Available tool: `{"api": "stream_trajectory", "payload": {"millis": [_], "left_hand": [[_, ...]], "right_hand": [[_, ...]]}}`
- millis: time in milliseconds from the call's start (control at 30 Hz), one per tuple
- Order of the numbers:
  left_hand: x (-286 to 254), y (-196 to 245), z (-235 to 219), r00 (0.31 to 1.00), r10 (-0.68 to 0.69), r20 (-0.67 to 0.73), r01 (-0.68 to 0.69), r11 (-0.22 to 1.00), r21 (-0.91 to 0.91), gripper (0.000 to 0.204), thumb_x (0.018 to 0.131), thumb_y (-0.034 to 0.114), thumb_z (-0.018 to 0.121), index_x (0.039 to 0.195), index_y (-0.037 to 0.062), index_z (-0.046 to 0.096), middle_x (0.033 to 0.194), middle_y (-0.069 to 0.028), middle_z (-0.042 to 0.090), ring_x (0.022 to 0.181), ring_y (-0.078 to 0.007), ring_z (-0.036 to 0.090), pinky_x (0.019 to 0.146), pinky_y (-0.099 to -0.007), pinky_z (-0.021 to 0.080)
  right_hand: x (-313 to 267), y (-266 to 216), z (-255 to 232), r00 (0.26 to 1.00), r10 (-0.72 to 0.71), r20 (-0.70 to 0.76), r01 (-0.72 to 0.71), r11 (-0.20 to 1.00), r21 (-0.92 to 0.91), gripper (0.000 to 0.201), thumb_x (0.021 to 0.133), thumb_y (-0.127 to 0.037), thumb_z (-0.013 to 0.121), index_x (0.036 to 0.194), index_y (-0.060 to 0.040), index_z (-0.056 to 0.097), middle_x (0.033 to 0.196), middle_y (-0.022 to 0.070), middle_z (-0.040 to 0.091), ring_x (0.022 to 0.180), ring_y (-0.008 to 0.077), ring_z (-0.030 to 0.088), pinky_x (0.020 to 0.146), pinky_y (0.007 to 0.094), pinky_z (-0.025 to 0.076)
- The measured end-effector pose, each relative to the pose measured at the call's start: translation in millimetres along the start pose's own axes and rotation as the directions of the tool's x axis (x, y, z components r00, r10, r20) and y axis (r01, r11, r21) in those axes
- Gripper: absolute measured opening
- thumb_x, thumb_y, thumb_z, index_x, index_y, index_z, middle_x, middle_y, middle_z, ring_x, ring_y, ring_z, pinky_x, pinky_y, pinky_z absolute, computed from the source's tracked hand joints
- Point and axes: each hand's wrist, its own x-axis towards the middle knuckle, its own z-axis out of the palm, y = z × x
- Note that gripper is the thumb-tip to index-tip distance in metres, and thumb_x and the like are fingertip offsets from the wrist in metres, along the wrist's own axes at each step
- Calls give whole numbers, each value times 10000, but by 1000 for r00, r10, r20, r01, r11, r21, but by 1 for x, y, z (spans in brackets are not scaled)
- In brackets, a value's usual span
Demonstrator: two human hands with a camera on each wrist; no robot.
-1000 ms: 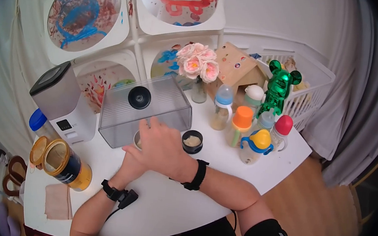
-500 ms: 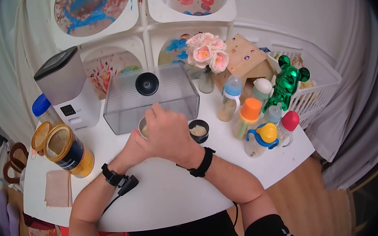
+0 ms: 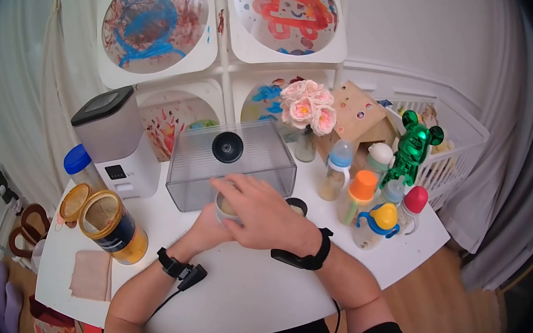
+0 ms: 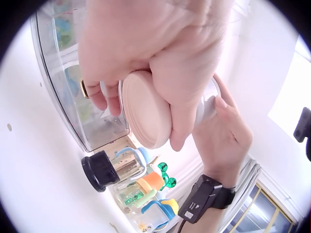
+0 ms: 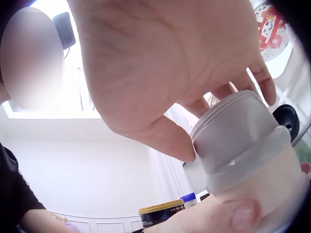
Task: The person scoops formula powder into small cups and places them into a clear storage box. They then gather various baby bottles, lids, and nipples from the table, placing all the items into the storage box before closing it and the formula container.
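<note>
No words or numbers can be read: the print [image 5: 167, 212] on the gold-rimmed tin [image 3: 123, 240], left of the grip, and the pale label [image 4: 189, 213] on the black wrist device [image 4: 199, 194] behind it are too small

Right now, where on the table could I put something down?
The biggest bare patch of table is in front, between the left forearm and right forearm. A smaller one lies between the yellow-topped cup and the table's right edge. It's crowded around the orange-capped bottle and behind the gold can.
</note>
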Motion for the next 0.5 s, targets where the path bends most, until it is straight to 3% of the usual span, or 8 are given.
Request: {"api": "stream_trajectory", "payload": {"millis": [100, 200, 300, 400, 500], "left_hand": [[-2, 2, 6, 999, -25, -23, 25, 1000, 9, 568, 825, 117, 889, 1325, 45, 631, 1250, -65, 716, 1159, -162, 672, 990, -356, 558], [-3, 4, 7, 999, -41, -22, 43, 996, 80, 581, 829, 123, 890, 1337, 46, 618, 1266, -69, 709, 1163, -162, 664, 1008, -361, 549], [0, -1, 6, 1000, -7, -5, 8, 994, 109, 652, 825, 135, 902, 1385, 47, 579, 1312, -74, 687, 1204, -167, 648, 1033, -369, 538], [2, -4, 6, 1000, 28, -9, -27, 996, 89, 755, 817, 154, 918, 1451, 49, 520, 1365, -82, 659, 1255, -174, 630, 1053, -373, 531], [2, -4, 6, 1000, 19, -17, -18, 998, 62, 825, 814, 159, 925, 1496, 48, 476, 1390, -88, 643, 1289, -182, 619, 1076, -377, 522]], "right_hand": [[2, -15, -5, 954, 287, 88, -280, 956, -88, 687, 835, -343, 818, 1382, 10, 601, 1092, 192, 644, 903, 397, 694, 813, 462, 561], [7, -16, -6, 852, 458, 254, -431, 889, -157, 706, 844, -362, 821, 1394, 16, 591, 1125, 214, 637, 918, 408, 698, 852, 474, 569], [-1, -11, -4, 913, 346, 216, -346, 937, -36, 728, 844, -374, 825, 1405, 19, 579, 1115, 215, 637, 936, 413, 696, 864, 480, 576], [-7, -2, -4, 975, 165, 150, -161, 986, -41, 744, 848, -373, 826, 1424, 18, 565, 1102, 214, 633, 963, 410, 695, 847, 479, 582], [-9, 2, -6, 991, 102, 86, -95, 993, -75, 810, 836, -421, 837, 1450, 22, 547, 1099, 215, 631, 995, 409, 691, 846, 477, 584]]}}
